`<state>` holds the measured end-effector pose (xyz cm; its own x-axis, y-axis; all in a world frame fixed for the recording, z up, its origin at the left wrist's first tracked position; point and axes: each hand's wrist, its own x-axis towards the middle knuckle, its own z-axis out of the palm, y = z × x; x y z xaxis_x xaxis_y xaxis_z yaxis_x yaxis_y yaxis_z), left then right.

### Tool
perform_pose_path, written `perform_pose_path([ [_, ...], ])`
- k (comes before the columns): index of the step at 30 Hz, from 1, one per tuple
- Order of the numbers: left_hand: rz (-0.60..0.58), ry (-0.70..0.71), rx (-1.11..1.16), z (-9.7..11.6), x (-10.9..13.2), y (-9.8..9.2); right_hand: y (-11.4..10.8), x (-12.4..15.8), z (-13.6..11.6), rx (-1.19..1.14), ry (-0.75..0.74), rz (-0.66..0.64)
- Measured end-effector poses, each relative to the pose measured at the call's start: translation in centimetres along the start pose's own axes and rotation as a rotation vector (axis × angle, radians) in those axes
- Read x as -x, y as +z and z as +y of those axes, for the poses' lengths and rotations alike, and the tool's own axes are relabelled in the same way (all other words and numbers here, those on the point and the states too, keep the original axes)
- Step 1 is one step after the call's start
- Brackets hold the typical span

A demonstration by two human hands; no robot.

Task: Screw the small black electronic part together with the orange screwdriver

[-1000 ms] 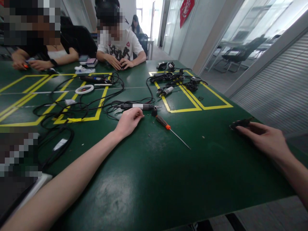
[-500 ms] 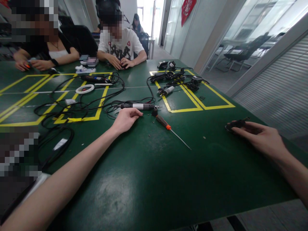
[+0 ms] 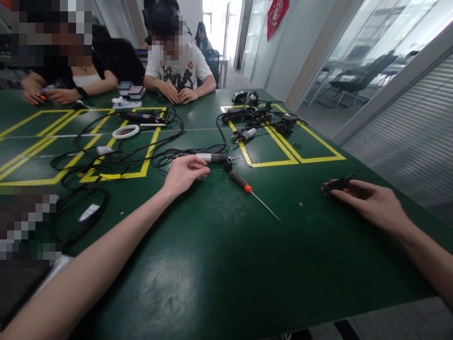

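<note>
My right hand point(image 3: 375, 203) grips a small black part point(image 3: 334, 186) with a thin end sticking out, over the right side of the green table point(image 3: 283, 274). My left hand point(image 3: 184, 174) is pinched, its fingertips pressed together; whatever they may hold is too small to make out. Just behind that hand lies an electric screwdriver point(image 3: 212, 158) with a silver and black body and a cord. To the right of the fingertips are a small black cylindrical piece point(image 3: 227, 165) and a hand screwdriver point(image 3: 244, 183) with a grey and orange handle, its shaft pointing towards the front right.
Black cables point(image 3: 123, 160) loop over the left side, near a white tape roll point(image 3: 125, 131). Corded black devices point(image 3: 262, 115) crowd the yellow-taped boxes at the back right. Tiny bits lie near the screwdriver. Across the table, two people point(image 3: 177, 71) handle small parts.
My right hand has moved slightly left with the black part. My left hand stays by the electric screwdriver, its fingers curled a little more.
</note>
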<state>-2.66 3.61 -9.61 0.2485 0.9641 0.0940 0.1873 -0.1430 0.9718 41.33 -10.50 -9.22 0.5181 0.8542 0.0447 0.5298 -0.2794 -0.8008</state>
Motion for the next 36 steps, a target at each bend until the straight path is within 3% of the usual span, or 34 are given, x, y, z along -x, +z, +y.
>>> perform_pose_path([
  [7,-0.002,0.031,-0.034,-0.2,-0.4,-0.4,2.1,0.1,-1.4,0.036,-0.170,-0.062],
  [14,0.032,-0.019,0.063,-0.5,-0.6,-0.8,4.4,0.2,-4.0,-0.022,-0.199,-0.215],
  [21,0.018,0.005,0.062,-0.5,-0.6,-0.6,7.3,2.0,-7.8,-0.115,-0.464,-0.430],
  [27,0.043,-0.036,0.086,0.0,-0.5,-0.6,12.0,4.6,-13.0,-0.147,-0.705,-0.677],
  [32,-0.015,-0.076,0.209,1.3,0.6,-0.4,17.4,6.0,-15.5,-0.154,-0.757,-0.891],
  [36,-0.051,-0.094,0.267,1.6,2.0,-0.8,20.3,6.4,-16.1,-0.136,-0.784,-0.889],
])
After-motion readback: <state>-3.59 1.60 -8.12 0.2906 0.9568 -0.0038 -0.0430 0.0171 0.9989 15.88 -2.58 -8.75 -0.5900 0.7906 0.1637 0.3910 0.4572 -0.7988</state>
